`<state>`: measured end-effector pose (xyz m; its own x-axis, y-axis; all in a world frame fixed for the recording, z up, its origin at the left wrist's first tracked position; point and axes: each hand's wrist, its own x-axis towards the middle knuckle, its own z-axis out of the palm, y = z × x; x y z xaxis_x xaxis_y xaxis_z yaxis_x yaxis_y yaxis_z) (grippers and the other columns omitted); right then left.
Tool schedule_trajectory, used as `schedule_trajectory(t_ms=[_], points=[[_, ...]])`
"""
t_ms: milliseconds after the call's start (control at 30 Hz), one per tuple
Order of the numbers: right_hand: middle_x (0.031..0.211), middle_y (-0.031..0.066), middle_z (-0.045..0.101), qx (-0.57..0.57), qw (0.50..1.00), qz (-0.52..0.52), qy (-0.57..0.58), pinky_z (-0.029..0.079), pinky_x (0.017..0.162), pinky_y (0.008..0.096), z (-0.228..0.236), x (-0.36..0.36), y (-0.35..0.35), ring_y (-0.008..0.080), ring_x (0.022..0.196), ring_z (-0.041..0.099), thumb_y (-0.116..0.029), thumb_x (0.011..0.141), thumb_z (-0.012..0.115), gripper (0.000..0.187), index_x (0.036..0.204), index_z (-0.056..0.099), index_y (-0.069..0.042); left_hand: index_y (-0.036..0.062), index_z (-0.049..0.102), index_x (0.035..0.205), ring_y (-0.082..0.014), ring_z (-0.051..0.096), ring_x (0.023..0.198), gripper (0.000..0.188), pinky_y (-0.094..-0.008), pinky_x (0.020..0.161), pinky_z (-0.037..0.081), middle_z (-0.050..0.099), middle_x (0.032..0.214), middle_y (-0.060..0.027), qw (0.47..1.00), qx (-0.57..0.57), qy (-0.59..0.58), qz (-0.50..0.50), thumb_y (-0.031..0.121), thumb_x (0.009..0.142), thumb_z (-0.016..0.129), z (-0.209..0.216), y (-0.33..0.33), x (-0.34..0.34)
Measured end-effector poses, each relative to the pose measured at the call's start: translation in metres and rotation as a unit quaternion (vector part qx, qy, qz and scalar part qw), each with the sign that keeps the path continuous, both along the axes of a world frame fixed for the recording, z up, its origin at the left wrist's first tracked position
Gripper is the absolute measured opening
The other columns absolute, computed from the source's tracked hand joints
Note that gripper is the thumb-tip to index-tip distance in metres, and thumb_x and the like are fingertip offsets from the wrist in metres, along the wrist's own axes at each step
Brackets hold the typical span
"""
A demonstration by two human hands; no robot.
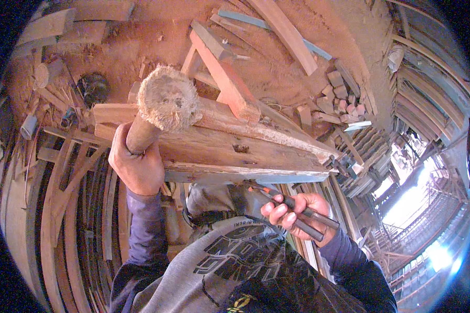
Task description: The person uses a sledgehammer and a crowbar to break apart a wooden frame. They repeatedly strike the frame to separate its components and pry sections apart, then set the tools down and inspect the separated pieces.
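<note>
My left hand (138, 167) is closed around the shaft of a wooden mallet (168, 98). The mallet's round, worn face has frayed fibres at its rim and points up toward me, above the left part of a thick timber beam (214, 146). A dark hole (241, 149) shows in the beam's top face. To the right, my right hand (297, 214) is closed on a dark two-handled tool that looks like pliers (318, 221). Its orange-marked front end lies close to the beam's near edge; whether it touches the wood, I cannot tell.
Beyond the beam, a reddish wooden brace (224, 78) slants over sawdust-covered ground. Cut blocks (339, 96) are piled at the far right. A loose plank (287, 36) lies at the back. Long boards (83, 224) stand in rows on the left.
</note>
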<state>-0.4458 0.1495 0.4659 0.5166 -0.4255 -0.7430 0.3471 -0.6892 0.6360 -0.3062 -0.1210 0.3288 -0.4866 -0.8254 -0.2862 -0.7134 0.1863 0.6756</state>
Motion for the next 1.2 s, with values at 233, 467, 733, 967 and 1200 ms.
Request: schedule_trajectory(t_ms=[233, 467, 733, 967, 1200], points=[[0.133, 0.0224, 0.042, -0.040, 0.993, 0.107, -0.001, 0.056, 0.069, 0.0341, -0.005, -0.018, -0.007, 0.0217, 0.089, 0.053, -0.006, 0.094, 0.049, 0.048, 0.141, 0.042, -0.004, -0.0024, 0.063, 0.093, -0.0363, 0.067, 0.081, 0.025, -0.0383, 0.075, 0.051, 0.067, 0.086, -0.0183, 0.999, -0.015, -0.034, -0.015, 0.008, 0.071, 0.070, -0.001, 0.000, 0.001], [0.108, 0.0115, 0.052, -0.085, 0.985, 0.150, -0.007, 0.051, 0.059, 0.0261, -0.011, -0.018, -0.010, 0.0150, 0.078, 0.052, -0.024, 0.103, 0.051, 0.045, 0.143, 0.038, -0.010, -0.0016, 0.064, 0.093, -0.0366, 0.066, 0.081, 0.025, -0.0390, 0.075, 0.051, 0.066, 0.086, -0.0181, 1.000, 0.005, -0.025, -0.003, 0.008, 0.071, 0.069, -0.001, -0.001, 0.001], [0.095, 0.0049, 0.051, -0.156, 0.953, 0.254, 0.043, 0.047, 0.054, 0.0247, -0.007, -0.003, 0.011, 0.0116, 0.070, 0.050, -0.015, 0.095, 0.059, 0.048, 0.140, 0.043, -0.011, -0.0024, 0.063, 0.095, -0.0411, 0.066, 0.081, 0.027, -0.0410, 0.074, 0.051, 0.066, 0.086, -0.0205, 0.997, -0.037, -0.057, -0.021, 0.008, 0.072, 0.072, -0.001, 0.002, 0.001], [0.089, 0.0031, 0.051, -0.265, 0.902, 0.295, 0.171, 0.045, 0.049, 0.0270, -0.012, 0.017, 0.051, 0.0115, 0.063, 0.049, -0.018, 0.093, 0.060, 0.041, 0.131, 0.046, -0.010, -0.0024, 0.065, 0.098, -0.0446, 0.066, 0.084, 0.027, -0.0433, 0.073, 0.051, 0.068, 0.087, -0.0238, 0.996, -0.009, -0.084, -0.005, 0.012, 0.078, 0.075, -0.003, 0.003, -0.004], [0.098, 0.0088, 0.054, -0.237, 0.767, 0.533, 0.269, 0.050, 0.053, 0.0306, -0.001, 0.036, 0.077, 0.0159, 0.066, 0.055, -0.011, 0.091, 0.060, 0.054, 0.140, 0.037, -0.009, 0.0001, 0.067, 0.100, -0.0425, 0.067, 0.086, 0.026, -0.0445, 0.075, 0.051, 0.068, 0.088, -0.0232, 0.996, -0.038, -0.077, -0.024, 0.014, 0.079, 0.074, 0.003, 0.001, -0.013]])
